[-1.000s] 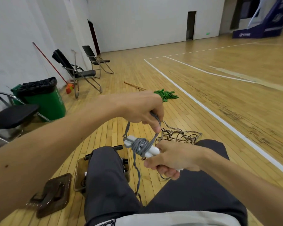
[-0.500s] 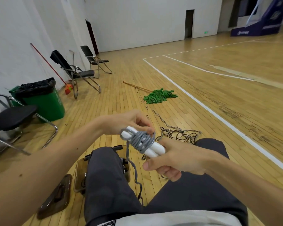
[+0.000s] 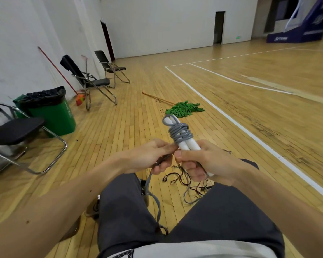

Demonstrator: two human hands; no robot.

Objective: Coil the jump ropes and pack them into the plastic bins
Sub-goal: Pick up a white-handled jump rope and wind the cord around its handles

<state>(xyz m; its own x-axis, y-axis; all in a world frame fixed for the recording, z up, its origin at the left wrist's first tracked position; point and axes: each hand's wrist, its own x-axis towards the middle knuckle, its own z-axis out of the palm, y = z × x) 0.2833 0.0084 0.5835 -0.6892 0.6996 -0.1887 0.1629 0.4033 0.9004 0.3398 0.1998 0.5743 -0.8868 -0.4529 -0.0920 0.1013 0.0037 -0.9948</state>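
Right hand gripped the lower ends of two white handles, fingers curled round them, held tilted above the lap, with the grey jump rope wound in several turns round their upper part. Left hand pinched the rope's loose run just beside the handles, and the rope tail hung down between the knees. On the wooden floor, tangled dark ropes lay just ahead of the right knee, a brown plastic bin sat mostly hidden behind the left leg, and a green mop lay further out.
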